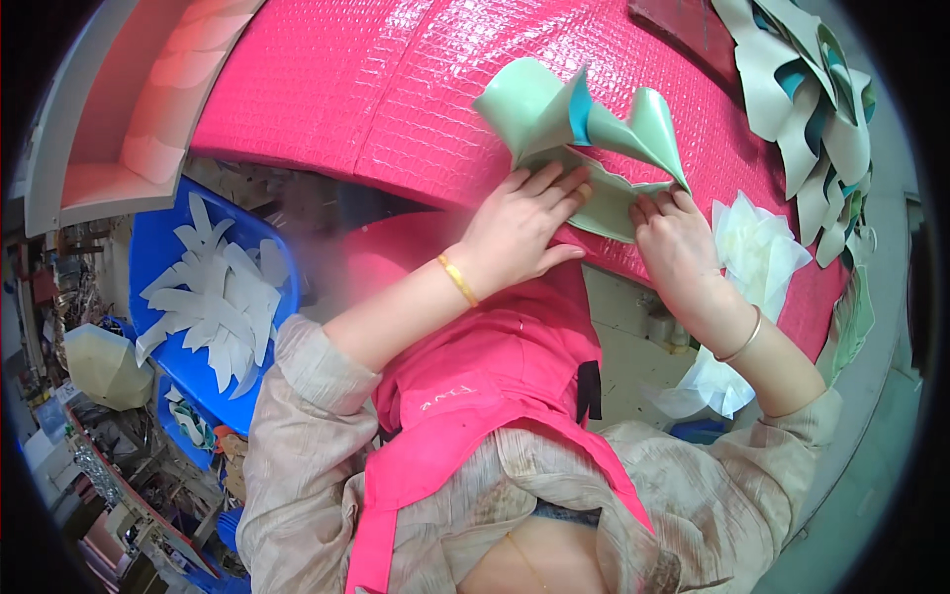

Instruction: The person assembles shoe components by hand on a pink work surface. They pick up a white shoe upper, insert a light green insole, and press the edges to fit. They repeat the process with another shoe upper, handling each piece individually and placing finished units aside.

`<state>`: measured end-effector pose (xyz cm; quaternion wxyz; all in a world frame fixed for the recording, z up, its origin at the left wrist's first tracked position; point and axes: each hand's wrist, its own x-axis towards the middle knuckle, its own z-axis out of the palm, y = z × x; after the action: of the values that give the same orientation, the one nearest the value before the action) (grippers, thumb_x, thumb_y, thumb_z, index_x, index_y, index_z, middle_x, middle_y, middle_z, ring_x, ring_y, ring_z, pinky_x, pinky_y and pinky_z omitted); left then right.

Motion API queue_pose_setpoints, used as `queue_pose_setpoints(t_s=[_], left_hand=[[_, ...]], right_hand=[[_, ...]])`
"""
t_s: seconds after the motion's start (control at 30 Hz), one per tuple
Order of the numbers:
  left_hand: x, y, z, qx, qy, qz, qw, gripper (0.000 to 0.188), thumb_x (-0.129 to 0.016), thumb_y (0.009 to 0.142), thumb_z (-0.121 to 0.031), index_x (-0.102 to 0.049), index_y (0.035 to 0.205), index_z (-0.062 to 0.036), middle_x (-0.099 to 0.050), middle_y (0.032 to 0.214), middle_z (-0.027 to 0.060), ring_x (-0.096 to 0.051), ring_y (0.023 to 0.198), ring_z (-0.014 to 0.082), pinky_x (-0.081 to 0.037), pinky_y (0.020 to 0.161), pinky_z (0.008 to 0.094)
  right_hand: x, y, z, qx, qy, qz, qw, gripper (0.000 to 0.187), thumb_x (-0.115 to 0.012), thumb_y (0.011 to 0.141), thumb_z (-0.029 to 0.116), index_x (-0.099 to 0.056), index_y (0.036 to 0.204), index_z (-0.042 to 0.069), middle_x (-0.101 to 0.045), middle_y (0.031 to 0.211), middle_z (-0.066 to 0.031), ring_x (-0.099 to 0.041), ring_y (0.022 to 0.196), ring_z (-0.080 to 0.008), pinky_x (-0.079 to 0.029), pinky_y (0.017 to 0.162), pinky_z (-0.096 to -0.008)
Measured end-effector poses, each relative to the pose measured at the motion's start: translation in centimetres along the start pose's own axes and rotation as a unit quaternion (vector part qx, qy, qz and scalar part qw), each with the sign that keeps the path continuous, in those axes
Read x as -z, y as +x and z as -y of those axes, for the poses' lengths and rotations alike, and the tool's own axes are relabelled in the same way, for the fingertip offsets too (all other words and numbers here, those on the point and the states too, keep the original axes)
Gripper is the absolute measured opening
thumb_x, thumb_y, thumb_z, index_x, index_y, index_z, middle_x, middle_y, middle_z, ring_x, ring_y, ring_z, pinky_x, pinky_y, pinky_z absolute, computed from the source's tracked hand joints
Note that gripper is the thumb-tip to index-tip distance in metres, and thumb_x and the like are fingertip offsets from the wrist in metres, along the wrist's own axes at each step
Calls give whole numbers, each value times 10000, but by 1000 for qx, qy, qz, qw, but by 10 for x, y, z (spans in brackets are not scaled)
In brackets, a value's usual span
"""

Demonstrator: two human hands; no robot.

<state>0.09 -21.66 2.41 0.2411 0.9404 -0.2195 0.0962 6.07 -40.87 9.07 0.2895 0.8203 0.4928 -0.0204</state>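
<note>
A pale green, leather-like cut piece (531, 99) stands curled up on the pink quilted table cover, a patch of teal showing on its reverse. Along its near edge lies a flat, lighter part of the same green material, between my hands. My left hand (524, 226) rests on that edge, fingers stretched out side by side and thumb apart. At the piece's right corner, my right hand (678, 238) is closed, its fingertips pinching the edge. Whether it grips one layer or more I cannot tell.
Similar green pieces (792, 109) hang in a stack over the table's right side. Crumpled white sheets (757, 252) lie by my right wrist. At left, a blue bin (148, 247) holds white strips, below a box with a red-orange inside (158, 109). The table (317, 89) is padded pink.
</note>
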Motion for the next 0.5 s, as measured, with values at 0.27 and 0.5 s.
queue_pose_setpoints(t_s=[0.27, 0.5], left_hand=[[-27, 19, -15, -35, 29, 6, 999, 611, -601, 756, -400, -463, 1224, -31, -446, 1292, 91, -372, 1225, 236, -268, 1004, 459], [-34, 16, -2, -111, -15, -45, 993, 524, -589, 772, -339, -490, 1194, -43, -498, 1223, 97, -429, 1184, 197, -292, 1001, 457]], right_hand=[[7, 12, 4, 34, -69, 54, 996, 238, -532, 701, 111, -616, 897, 4, -592, 851, -75, -538, 919, -184, -325, 978, -322], [8, 12, 0, 68, -44, 62, 995, 238, -530, 696, 119, -613, 878, -10, -590, 833, -84, -542, 891, -190, -331, 965, -322]])
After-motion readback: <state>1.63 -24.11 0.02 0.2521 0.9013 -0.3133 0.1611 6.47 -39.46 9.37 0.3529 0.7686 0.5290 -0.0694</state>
